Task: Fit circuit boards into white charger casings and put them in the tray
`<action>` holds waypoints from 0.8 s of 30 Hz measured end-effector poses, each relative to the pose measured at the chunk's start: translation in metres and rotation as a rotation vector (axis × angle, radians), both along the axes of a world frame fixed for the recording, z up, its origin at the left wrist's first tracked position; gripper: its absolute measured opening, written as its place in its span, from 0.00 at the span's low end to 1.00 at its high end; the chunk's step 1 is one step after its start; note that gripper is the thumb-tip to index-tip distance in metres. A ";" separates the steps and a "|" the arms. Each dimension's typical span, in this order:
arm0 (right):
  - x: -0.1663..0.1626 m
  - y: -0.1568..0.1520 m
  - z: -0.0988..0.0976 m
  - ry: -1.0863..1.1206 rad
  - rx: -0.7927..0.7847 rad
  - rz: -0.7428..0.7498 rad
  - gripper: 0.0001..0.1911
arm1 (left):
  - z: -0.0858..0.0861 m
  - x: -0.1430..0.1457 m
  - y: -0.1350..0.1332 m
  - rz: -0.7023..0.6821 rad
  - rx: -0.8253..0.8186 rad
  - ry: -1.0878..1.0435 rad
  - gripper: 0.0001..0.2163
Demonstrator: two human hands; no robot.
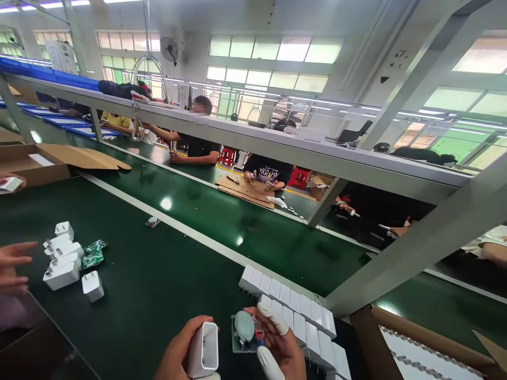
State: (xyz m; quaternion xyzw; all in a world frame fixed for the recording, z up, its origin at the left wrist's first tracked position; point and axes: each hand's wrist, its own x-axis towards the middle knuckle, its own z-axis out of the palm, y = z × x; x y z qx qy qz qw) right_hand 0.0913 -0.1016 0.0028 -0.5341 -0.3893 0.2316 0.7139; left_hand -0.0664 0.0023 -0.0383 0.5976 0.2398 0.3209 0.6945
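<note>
L hand (180,345) grips white charger shell (204,349), open end up. R hand (279,343) pinches circuit board (246,332) just beside it, near white shell rows (293,311).

Left hand (180,348) at the bottom edge, holding a charger housing (204,350) upright, open end up. Right hand (277,345) just right of it, holding a circuit board (246,333); housing and board close but apart. Rows of charger housings (293,311) lie on the worktop (158,295) right of and behind the right hand. To the far left, a loose cluster of housings (63,258), with two circuit boards (94,253) just right of it. Another person's hand (13,264) at the left edge beside the cluster. Conveyor belt (237,221) runs behind the worktop; an open cardboard box (43,161) sits at far left. Seated workers (269,169) beyond the belt.
</note>
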 end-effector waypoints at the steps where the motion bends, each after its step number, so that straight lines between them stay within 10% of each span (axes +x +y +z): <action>1: 0.001 -0.002 0.003 -0.058 0.003 0.050 0.25 | -0.001 -0.002 0.002 -0.005 0.048 0.046 0.28; 8: 0.006 -0.002 0.019 -0.511 -0.033 0.238 0.26 | 0.008 -0.009 0.013 -0.046 0.410 0.123 0.31; 24: 0.004 -0.003 0.026 -0.714 -0.108 0.291 0.33 | 0.024 -0.012 0.017 -0.081 0.736 0.052 0.39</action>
